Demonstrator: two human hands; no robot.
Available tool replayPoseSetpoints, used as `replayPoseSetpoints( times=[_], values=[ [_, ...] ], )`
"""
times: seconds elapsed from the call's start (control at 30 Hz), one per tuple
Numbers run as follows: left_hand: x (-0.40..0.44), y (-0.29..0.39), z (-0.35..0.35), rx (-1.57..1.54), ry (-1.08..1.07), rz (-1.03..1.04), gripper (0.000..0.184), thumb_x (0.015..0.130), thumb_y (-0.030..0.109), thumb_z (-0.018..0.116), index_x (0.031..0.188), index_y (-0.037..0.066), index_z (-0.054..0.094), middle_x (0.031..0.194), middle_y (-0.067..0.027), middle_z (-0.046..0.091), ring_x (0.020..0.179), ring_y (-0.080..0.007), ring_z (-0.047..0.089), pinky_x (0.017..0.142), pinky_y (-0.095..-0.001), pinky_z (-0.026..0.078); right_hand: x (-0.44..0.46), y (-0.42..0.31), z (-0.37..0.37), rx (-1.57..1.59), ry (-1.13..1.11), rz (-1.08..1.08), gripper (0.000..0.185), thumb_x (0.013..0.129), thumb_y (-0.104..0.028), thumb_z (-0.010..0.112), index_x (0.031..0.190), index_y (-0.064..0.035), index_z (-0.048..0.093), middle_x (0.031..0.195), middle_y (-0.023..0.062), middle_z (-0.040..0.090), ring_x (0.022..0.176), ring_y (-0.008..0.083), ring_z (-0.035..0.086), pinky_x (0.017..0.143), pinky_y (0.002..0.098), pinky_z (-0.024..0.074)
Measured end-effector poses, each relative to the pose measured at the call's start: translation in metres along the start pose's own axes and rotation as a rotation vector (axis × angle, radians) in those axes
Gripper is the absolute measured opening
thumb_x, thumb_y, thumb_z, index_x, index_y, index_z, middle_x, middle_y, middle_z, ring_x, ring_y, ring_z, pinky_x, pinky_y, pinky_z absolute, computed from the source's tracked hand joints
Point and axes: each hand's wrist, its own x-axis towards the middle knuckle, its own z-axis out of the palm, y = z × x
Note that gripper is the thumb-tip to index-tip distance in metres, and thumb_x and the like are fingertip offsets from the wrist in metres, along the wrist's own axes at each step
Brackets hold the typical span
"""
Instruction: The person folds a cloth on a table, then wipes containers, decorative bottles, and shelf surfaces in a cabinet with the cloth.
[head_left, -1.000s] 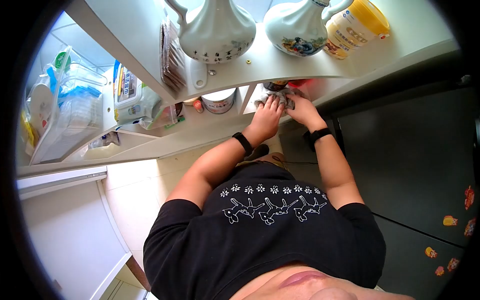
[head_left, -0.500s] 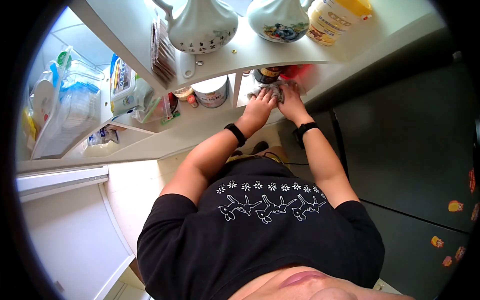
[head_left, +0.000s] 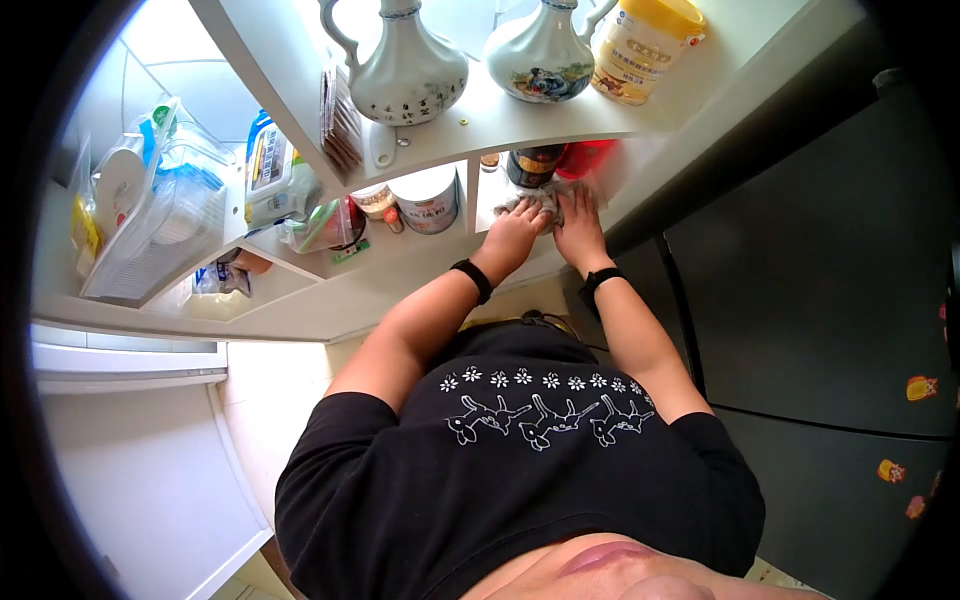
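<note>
My left hand [head_left: 514, 232] presses down on a crumpled greyish cloth [head_left: 545, 199] on the lower shelf, its fingers bent over the fabric. Beside it, my right hand [head_left: 579, 226] lies with its fingers forward on the cloth's right side; part of its grip is hidden. Just behind the cloth stands a dark jar [head_left: 533, 167] with a label. A red container [head_left: 586, 158] is next to the jar, partly covered by the shelf above. Both wrists wear black bands.
Two painted porcelain jugs [head_left: 412, 80] and a yellow-lidded tub [head_left: 645, 50] stand on the upper shelf. A white can [head_left: 428, 200] sits left of a divider. Further left are a wipes pack [head_left: 268, 170] and plastic boxes [head_left: 180, 200]. A dark refrigerator [head_left: 820, 270] stands right.
The camera view has shifted, so the shelves appear lower and more of the dark jar and jugs shows. Both hands stay on the cloth, the right fingers now pointing straighter forward.
</note>
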Motion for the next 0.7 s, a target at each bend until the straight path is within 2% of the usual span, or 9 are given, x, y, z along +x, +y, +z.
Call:
replayPoseSetpoints(
  times=[0.23, 0.3, 0.33, 0.4, 0.43, 0.5, 0.53, 0.63, 0.7],
  values=[
    [-0.001, 0.001, 0.005, -0.044, 0.038, -0.035, 0.052, 0.088, 0.004, 0.053, 0.139, 0.013, 0.049, 0.149, -0.0101, 0.047, 0.138, -0.0276, 0.044, 0.103, -0.0382, 0.046, 0.006, 0.002, -0.001, 0.001, -0.032, 0.023, 0.067, 0.083, -0.018, 0.071, 0.143, -0.0115, 0.041, 0.152, 0.0253, 0.031, 0.142, 0.0453, 0.027, 0.116, 0.0503, 0.0277],
    [-0.002, -0.002, 0.004, -0.074, 0.044, -0.058, 0.052, 0.087, 0.003, 0.053, 0.138, 0.014, 0.050, 0.148, -0.0092, 0.047, 0.138, -0.0269, 0.044, 0.104, -0.0380, 0.046, 0.005, 0.000, -0.003, -0.094, 0.064, -0.040, 0.067, 0.082, -0.017, 0.072, 0.141, -0.0099, 0.043, 0.142, 0.0243, 0.047, 0.133, 0.0418, 0.043, 0.108, 0.0484, 0.0383],
    [-0.004, -0.004, 0.003, -0.117, 0.041, -0.044, 0.052, 0.087, 0.001, 0.052, 0.137, 0.015, 0.051, 0.149, -0.0085, 0.048, 0.139, -0.0262, 0.043, 0.104, -0.0377, 0.046, 0.004, -0.008, -0.017, -0.098, 0.070, -0.053, 0.067, 0.082, -0.017, 0.072, 0.141, -0.0099, 0.043, 0.142, 0.0243, 0.047, 0.133, 0.0418, 0.043, 0.108, 0.0484, 0.0383],
    [-0.008, -0.007, 0.001, -0.219, 0.148, -0.009, 0.048, 0.085, -0.001, 0.052, 0.129, 0.016, 0.059, 0.135, -0.0093, 0.059, 0.129, -0.0288, 0.053, 0.101, -0.0390, 0.048, -0.002, -0.020, -0.045, 0.155, -0.117, 0.148, 0.058, 0.080, -0.017, 0.075, 0.133, -0.0047, 0.052, 0.121, 0.0212, 0.064, 0.111, 0.0324, 0.064, 0.094, 0.0419, 0.0503],
    [-0.012, -0.008, -0.007, -0.213, 0.159, -0.009, 0.048, 0.085, -0.001, 0.052, 0.129, 0.016, 0.059, 0.135, -0.0093, 0.059, 0.129, -0.0288, 0.053, 0.101, -0.0390, 0.048, -0.007, -0.014, -0.046, 0.151, -0.108, 0.141, 0.058, 0.080, -0.017, 0.075, 0.133, -0.0047, 0.052, 0.121, 0.0212, 0.064, 0.111, 0.0324, 0.064, 0.094, 0.0419, 0.0503],
    [-0.017, -0.011, -0.025, -0.503, 0.133, -0.062, 0.040, 0.084, -0.001, 0.053, 0.118, 0.015, 0.067, 0.115, -0.0111, 0.069, 0.110, -0.0320, 0.063, 0.093, -0.0415, 0.052, -0.016, 0.006, -0.047, 0.575, -0.054, 0.149, 0.045, 0.079, -0.020, 0.077, 0.121, -0.0096, 0.065, 0.107, 0.0141, 0.071, 0.097, 0.0323, 0.068, 0.088, 0.0393, 0.0533],
    [-0.020, -0.010, -0.034, -0.481, 0.282, -0.031, 0.035, 0.084, 0.001, 0.054, 0.112, 0.015, 0.070, 0.100, -0.0110, 0.071, 0.094, -0.0327, 0.067, 0.083, -0.0427, 0.054, -0.024, 0.001, -0.060, 0.575, -0.044, 0.144, 0.045, 0.079, -0.020, 0.077, 0.121, -0.0096, 0.065, 0.107, 0.0141, 0.071, 0.097, 0.0323, 0.068, 0.088, 0.0393, 0.0533],
    [-0.040, 0.008, -0.111, -0.484, 0.238, -0.095, 0.036, 0.084, 0.004, 0.056, 0.115, 0.017, 0.069, 0.104, -0.0093, 0.071, 0.092, -0.0300, 0.068, 0.080, -0.0405, 0.056, -0.044, -0.019, -0.110, 0.738, 0.067, 0.190, 0.040, 0.080, -0.023, 0.079, 0.115, -0.0086, 0.069, 0.103, 0.0151, 0.073, 0.097, 0.0311, 0.069, 0.089, 0.0370, 0.0532],
    [-0.045, 0.013, -0.137, -0.459, 0.450, 0.047, 0.035, 0.085, 0.008, 0.060, 0.118, 0.018, 0.068, 0.111, -0.0058, 0.070, 0.095, -0.0260, 0.069, 0.080, -0.0364, 0.056, -0.049, -0.032, -0.140, 0.775, 0.404, 0.051, 0.043, 0.081, -0.021, 0.078, 0.120, -0.0076, 0.066, 0.110, 0.0150, 0.072, 0.104, 0.0285, 0.069, 0.093, 0.0392, 0.0524]
  ],
)
